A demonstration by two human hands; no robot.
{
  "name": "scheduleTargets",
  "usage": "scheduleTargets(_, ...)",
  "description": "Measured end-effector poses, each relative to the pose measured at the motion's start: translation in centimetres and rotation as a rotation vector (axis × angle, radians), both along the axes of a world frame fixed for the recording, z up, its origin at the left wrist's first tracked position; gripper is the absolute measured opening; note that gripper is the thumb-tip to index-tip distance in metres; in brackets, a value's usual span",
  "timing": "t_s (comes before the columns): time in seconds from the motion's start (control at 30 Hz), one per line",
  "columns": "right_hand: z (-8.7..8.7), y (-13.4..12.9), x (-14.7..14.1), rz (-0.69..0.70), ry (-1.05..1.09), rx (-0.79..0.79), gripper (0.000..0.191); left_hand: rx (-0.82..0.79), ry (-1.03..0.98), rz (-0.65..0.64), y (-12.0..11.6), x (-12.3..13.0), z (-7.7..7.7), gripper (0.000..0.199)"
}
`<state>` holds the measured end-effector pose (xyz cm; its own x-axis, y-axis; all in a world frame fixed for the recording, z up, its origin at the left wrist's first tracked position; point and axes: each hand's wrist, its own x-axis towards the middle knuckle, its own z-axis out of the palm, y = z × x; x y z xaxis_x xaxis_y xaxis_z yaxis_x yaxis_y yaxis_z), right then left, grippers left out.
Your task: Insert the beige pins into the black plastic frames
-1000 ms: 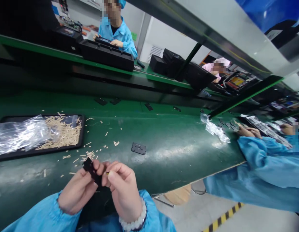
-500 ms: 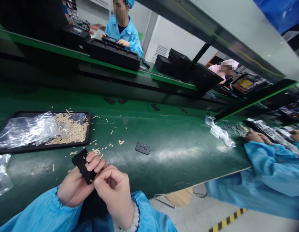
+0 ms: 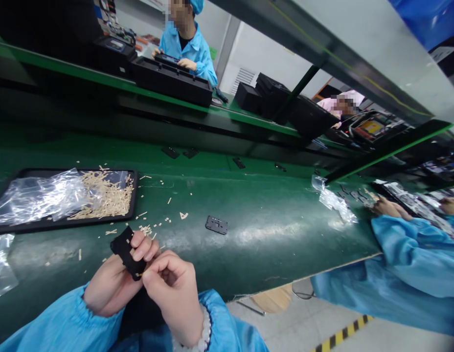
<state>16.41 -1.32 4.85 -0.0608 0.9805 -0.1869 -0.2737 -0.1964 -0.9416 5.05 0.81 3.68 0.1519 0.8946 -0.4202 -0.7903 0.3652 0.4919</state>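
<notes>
My left hand (image 3: 115, 283) is wrapped round a black plastic plate (image 3: 127, 252), holding it tilted above the table, fingers bent over its right edge. Small tan bits show on the plate's face. At the plate's lower corner, my right hand (image 3: 173, 288) has thumb and forefinger pinched together. A tiny yellowish strip (image 3: 140, 275) shows at these fingertips; the rest of it is hidden. Just beyond my hands, loose tan strips (image 3: 145, 229) lie scattered. A similar black part (image 3: 216, 225) with cutouts lies flat on the table to the right.
At left stands a black tray (image 3: 134, 195) holding a clear plastic bag (image 3: 47, 193) and a heap of tan strips (image 3: 107, 195). Several black parts (image 3: 170, 152) lie along the green table's back. A co-worker's blue sleeve (image 3: 403, 244) is at right; another person (image 3: 190, 44) works beyond the shelf.
Both hands keep nearly the same pose, with only a slight shift of the black plate and left hand. The yellowish strip at the right fingertips shows a little more.
</notes>
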Motion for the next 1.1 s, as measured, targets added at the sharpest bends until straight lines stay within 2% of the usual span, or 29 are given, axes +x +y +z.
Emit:
scheduleTargets(0.27, -0.2, 0.2, 0.3, 0.045, -0.076, 0.022, 0.016, 0.064, 0.125, -0.061, 0.0, -0.4, 0.2, 0.039)
scheduleTargets(0.37, -0.1, 0.2, 0.4, 0.049, -0.089, 0.024, 0.016, 0.027, 0.182, -0.076, 0.2, -0.4, 0.4, 0.039)
scheduleTargets(0.57, 0.2, 0.0, 0.6, 0.018, -0.103, 0.068, 0.013, -0.130, 0.270, 0.042, 0.3, 0.0, 1.5, 0.049)
scheduleTargets(0.7, 0.4, 0.0, 0.7, -0.010, -0.122, 0.142, 0.013, -0.161, 0.361, 0.092, -0.2, 0.1, 2.2, 0.054)
scheduleTargets(0.97, 0.6, -0.3, 1.2, -0.071, -0.227, 0.320, 0.013, -0.180, 0.521, 0.236, -0.6, 0.3, 2.2, 0.056)
scheduleTargets(1.1, 0.7, -0.5, 1.5, -0.077, -0.287, 0.395, 0.012, -0.215, 0.562, 0.261, -0.7, 0.4, 2.8, 0.060)
